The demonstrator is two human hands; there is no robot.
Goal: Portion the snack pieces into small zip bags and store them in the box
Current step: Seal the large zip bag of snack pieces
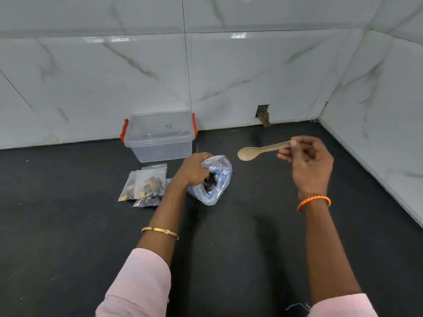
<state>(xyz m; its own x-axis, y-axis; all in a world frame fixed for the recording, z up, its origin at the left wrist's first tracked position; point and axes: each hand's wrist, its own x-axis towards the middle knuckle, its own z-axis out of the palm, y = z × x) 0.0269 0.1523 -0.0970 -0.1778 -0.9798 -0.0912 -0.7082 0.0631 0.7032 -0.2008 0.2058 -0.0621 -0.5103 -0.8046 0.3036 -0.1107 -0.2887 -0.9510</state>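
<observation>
Standing at a black counter [68, 236] in a corner of white marbled wall tiles [137, 76].

My left hand [194, 170] is curled round the top of a clear plastic bag with blue print [217, 179], gripping it at its mouth. The bag rests on the counter and leans toward me. Dark snack pieces [210, 181] show through it just under my fingers.

My right hand [309, 161] is raised above the counter, well right of the bag. Thumb and fingertips pinch the handle end of a wooden spoon [258, 151]; the remaining fingers are loosely curled. The spoon lies roughly level, bowl pointing left toward the bag. I cannot tell whether anything sits in the bowl; it looks bare.

Left of my left wrist, a small heap of filled zip bags [146, 184] lies flat on the counter, overlapping each other, with dark and orange-brown pieces inside. How many bags, I cannot tell exactly.

Behind them, against the wall, stands the clear box [160, 138] with red side clips [124, 132], no lid on it. A few dark bits seem to lie on its floor, too faint to name.

Gold bangle [160, 231] on my left wrist, orange braided band [314, 202] on my right. Pink sleeves [137, 282] on both arms.

A small square hole [263, 114] is cut in the wall tile at counter level, right of the box.
</observation>
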